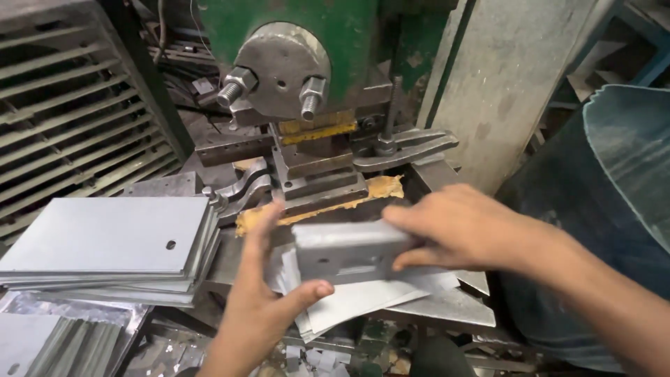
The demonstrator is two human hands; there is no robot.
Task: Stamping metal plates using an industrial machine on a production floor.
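Left hand [262, 300] and right hand [453, 227] both gripping a small grey metal plate [345, 251], held just before the green press [314, 42], seemingly above loose sheets [363, 297], stack of grey plates [105, 244] at left

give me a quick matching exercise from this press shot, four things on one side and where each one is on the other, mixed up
Things:
1. stack of grey sheets
2. small metal plate
3. two big bolts
4. blue drum

Places:
a. on the green machine head, at the top
b. far right
c. left of the hands
d. held between left hand and right hand

Pairs: 1-c, 2-d, 3-a, 4-b
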